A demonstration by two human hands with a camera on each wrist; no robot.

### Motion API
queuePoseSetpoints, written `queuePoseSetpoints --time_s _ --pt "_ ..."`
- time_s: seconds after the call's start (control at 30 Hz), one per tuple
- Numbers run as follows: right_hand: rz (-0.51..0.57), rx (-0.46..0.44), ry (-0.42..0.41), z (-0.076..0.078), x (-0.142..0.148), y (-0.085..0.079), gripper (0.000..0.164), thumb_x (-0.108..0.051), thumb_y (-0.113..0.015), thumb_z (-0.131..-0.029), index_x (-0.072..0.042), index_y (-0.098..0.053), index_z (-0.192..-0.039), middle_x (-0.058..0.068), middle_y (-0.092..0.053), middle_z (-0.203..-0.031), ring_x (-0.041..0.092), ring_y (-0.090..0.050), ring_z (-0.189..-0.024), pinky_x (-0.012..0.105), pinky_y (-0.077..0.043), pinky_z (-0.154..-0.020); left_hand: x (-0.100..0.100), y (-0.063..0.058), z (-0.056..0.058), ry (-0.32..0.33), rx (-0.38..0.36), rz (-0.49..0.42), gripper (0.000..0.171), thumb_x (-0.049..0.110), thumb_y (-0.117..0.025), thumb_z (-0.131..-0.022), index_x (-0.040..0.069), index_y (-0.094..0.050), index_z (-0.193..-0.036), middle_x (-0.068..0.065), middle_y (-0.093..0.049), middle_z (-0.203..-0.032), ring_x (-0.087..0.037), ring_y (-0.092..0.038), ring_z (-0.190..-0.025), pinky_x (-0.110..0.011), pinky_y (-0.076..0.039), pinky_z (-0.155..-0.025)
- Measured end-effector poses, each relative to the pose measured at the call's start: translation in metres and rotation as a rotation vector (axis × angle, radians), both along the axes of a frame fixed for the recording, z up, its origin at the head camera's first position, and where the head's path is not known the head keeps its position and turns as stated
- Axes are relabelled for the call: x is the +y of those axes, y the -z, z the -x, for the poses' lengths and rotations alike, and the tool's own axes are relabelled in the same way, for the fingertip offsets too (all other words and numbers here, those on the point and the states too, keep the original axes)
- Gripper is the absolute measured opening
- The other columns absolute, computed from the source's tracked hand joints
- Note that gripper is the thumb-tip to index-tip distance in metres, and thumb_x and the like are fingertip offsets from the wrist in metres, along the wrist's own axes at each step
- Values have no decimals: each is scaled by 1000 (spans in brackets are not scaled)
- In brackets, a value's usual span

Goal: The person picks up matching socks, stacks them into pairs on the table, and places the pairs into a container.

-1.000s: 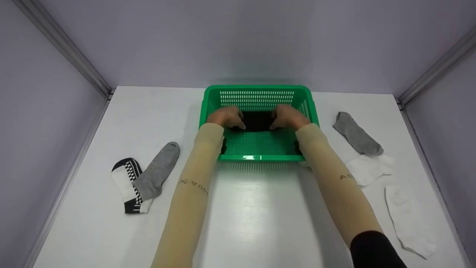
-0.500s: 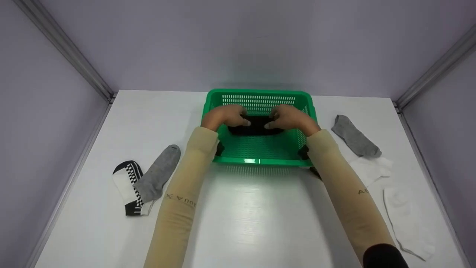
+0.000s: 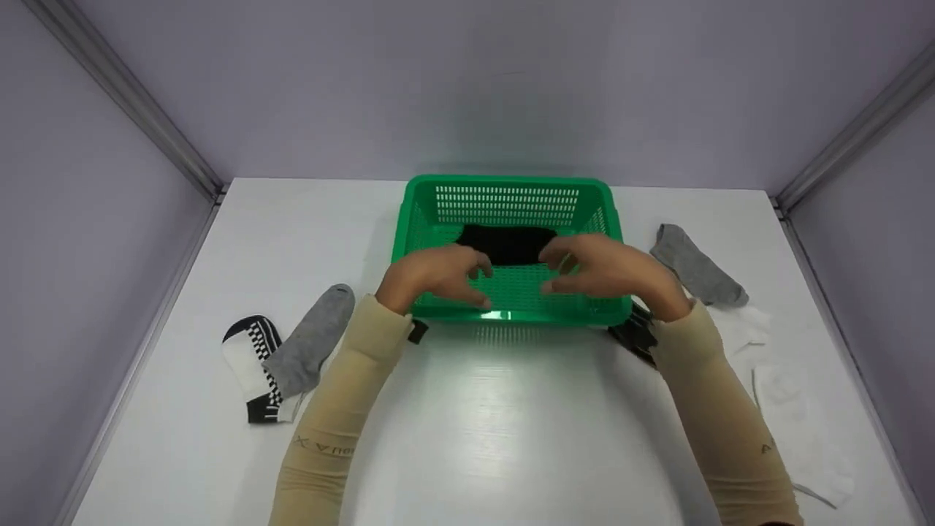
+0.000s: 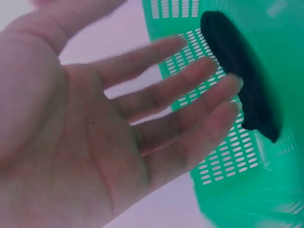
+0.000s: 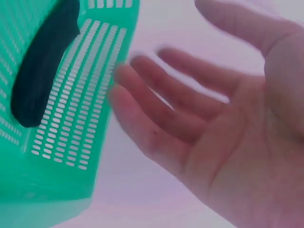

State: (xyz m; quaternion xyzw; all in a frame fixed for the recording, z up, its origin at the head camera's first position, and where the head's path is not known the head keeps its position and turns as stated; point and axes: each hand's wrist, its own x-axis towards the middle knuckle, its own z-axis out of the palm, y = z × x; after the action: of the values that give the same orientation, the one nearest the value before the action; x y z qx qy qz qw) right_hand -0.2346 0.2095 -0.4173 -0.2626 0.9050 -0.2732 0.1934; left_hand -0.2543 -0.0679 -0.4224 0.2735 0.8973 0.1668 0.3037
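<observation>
A black sock [image 3: 508, 245] lies lengthwise on the floor of the green plastic basket [image 3: 511, 317], near its back wall. My left hand [image 3: 438, 276] hovers over the basket's front left part with fingers relaxed and nothing held. Over the front right part is my right hand [image 3: 603, 267], its fingers loosely bent and apart; in the head view its fingertips overlap the sock's right end. Both wrist views show bare palms, with the sock [image 4: 242, 76] inside the basket beyond the fingers.
At left a grey sock [image 3: 310, 340] overlaps a black-and-white checked sock [image 3: 245, 365]. On the right lie another grey sock [image 3: 699, 267] and white socks [image 3: 796, 438]. Dark socks [image 3: 634, 332] show partly beside the right forearm. Walls enclose the white table [image 3: 475, 438].
Both hands have let go of the black sock and drawn back toward the front of the basket, fingers opening. The sock stays in the basket.
</observation>
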Motion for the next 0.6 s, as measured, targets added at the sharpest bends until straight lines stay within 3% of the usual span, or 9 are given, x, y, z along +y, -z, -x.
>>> queuePoseSetpoints --time_s 0.1,0.23,0.37,0.6 --pt "-32 -17 -54 -22 2 18 48 -21 -77 -96 -3 -65 -138 19 -71 -132 38 -69 -120 55 -56 -102 -7 10 -11 11 4 -40 51 36 -77 -96 13 -65 -140 -15 -65 -144 -30 -60 -135 -51 -52 -110" --pt "7 16 -62 -37 4 38 36 -12 -74 -97 -5 -70 -133 15 -74 -128 35 -71 -118 53 -57 -100 -14 18 -19 -2 29 -119 43 33 -77 -97 13 -69 -135 -14 -69 -138 -30 -64 -130 -49 -54 -107" --pt "80 33 -4 -47 10 44 34 -15 -73 -98 -5 -71 -131 12 -74 -130 33 -71 -121 53 -56 -103 -15 21 -23 -8 70 -201 45 31 -73 -100 9 -65 -138 -15 -68 -139 -32 -64 -129 -49 -54 -107" --pt "217 103 169 -63 42 38 33 -20 -73 -101 -5 -69 -130 13 -72 -129 34 -68 -122 56 -55 -104 -2 21 -40 14 168 -419 37 26 -63 -107 5 -63 -137 -13 -68 -134 -31 -65 -124 -46 -54 -107"
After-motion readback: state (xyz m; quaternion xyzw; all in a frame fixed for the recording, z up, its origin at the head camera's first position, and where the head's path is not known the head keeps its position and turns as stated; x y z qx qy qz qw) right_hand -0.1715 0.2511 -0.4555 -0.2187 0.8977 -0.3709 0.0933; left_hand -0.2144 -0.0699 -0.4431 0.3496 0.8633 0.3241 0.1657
